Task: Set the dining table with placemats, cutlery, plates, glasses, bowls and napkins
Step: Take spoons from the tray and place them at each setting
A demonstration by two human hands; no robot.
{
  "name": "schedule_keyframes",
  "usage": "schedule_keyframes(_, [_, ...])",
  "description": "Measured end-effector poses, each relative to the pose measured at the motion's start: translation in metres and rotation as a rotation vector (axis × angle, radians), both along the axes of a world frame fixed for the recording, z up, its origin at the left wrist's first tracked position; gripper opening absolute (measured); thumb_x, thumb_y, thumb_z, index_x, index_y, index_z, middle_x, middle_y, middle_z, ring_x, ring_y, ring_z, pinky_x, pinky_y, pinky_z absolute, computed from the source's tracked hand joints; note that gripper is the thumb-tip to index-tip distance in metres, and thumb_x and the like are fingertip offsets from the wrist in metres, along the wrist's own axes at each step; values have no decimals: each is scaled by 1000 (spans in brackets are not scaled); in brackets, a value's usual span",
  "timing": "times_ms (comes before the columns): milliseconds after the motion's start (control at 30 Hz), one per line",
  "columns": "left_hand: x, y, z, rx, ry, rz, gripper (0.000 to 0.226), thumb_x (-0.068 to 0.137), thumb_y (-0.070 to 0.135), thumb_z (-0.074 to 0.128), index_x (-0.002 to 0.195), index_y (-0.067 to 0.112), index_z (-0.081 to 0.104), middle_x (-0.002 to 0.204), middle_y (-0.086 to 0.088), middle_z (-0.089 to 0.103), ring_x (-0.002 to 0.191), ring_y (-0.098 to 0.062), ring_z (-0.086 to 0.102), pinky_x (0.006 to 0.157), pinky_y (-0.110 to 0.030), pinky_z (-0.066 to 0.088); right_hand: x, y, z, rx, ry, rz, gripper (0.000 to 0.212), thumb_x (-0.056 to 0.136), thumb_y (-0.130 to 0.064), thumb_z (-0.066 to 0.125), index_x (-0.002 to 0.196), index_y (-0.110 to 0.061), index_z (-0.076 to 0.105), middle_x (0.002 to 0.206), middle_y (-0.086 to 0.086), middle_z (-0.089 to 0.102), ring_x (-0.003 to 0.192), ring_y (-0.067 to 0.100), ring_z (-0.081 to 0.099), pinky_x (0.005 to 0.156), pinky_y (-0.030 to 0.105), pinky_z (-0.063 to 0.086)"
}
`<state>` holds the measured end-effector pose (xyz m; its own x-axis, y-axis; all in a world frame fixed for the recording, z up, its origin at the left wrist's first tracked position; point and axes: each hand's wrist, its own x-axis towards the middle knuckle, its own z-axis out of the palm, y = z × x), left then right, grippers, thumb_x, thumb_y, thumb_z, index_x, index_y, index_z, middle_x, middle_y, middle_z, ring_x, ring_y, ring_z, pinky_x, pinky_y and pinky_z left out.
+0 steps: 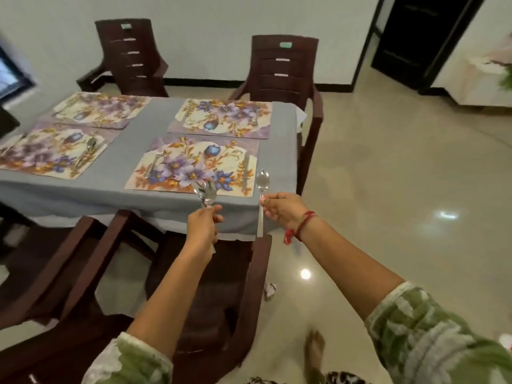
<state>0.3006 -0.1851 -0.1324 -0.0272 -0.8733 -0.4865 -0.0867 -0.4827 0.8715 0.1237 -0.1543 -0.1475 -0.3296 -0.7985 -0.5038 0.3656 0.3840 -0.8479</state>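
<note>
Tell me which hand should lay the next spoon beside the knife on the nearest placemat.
Probably right. The right hand pinches a single spoon, its bowl close beside the knife at the nearest placemat's right edge. The left hand grips spoons bunched together, farther from the knife.

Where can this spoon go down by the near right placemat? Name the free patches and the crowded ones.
Free: the middle of the near right placemat, between its fork and knife; the grey cloth strip between left and right mats; the cloth margin right of that mat. Tight: the mat's sliver beyond the knife.
</note>
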Motion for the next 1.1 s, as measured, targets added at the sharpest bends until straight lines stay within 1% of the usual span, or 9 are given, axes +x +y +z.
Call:
schedule_keyframes(67, [-15,-10,-10,-6,-9,82,22,99,17,43,108,10,62,71,0,49,45,-8,28,36,-19,22,-21,-27,-12,25,-38,19,7,83,1,68,86,-4,65,76,7,64,59,10,60,56,19,54])
schedule_keyframes(133, [-35,-16,-16,-17,-14,132,21,100,17,42,106,10,62,70,0,49,45,-9,28,36,-18,22,-41,-55,-20,40,-78,41,10,84,4,65,80,-5,63,76,8,62,59,11,59,48,17,51])
schedule_keyframes(433, [-83,-47,-33,-35,-79,270,26,103,19,37,105,11,62,69,-1,50,45,-8,30,36,-16,24,-76,-154,-51,164,-127,163,18,89,6,57,74,-4,56,71,8,56,60,13,54,45,16,51])
schedule_keyframes(600, [-88,-82,-41,-14,-115,306,30,103,17,35,107,9,64,66,0,51,36,-4,30,36,-17,24,-74,-199,-75,215,-98,159,21,88,7,57,70,-4,56,68,7,55,57,12,52,41,16,49])
schedule_keyframes(667, [-89,-94,-43,-8,-121,294,31,104,17,34,106,9,64,66,-1,51,34,-2,30,37,-17,24,-69,-214,-81,231,-86,151,21,88,7,58,70,-4,56,66,7,53,51,12,52,38,16,46])
schedule_keyframes(767, [-88,-115,-48,-7,-132,269,34,103,18,32,108,9,64,66,-1,51,40,-6,30,38,-17,24,-66,-239,-92,253,-62,108,21,87,8,55,70,-4,54,64,8,49,29,6,47,29,14,35])
schedule_keyframes(833, [-88,-127,-51,12,-142,265,34,102,16,31,107,9,64,65,-1,49,45,-9,28,39,-18,22,-66,-251,-100,287,-23,71,21,86,5,55,68,-7,52,59,7,47,24,8,42,30,13,31])
schedule_keyframes(967, [-88,-148,-56,25,-138,239,32,102,15,32,106,9,63,65,-1,47,41,-7,27,37,-17,22,-73,-270,-122,365,117,12,17,75,2,56,63,-10,52,58,7,49,44,20,47,42,26,38])
schedule_keyframes(1100, [-91,-162,-64,26,-123,214,32,102,13,32,105,6,63,56,4,51,44,-9,27,38,-16,22,-82,-273,-129,396,171,1,20,78,4,52,61,-7,53,56,8,51,42,20,48,41,27,41])
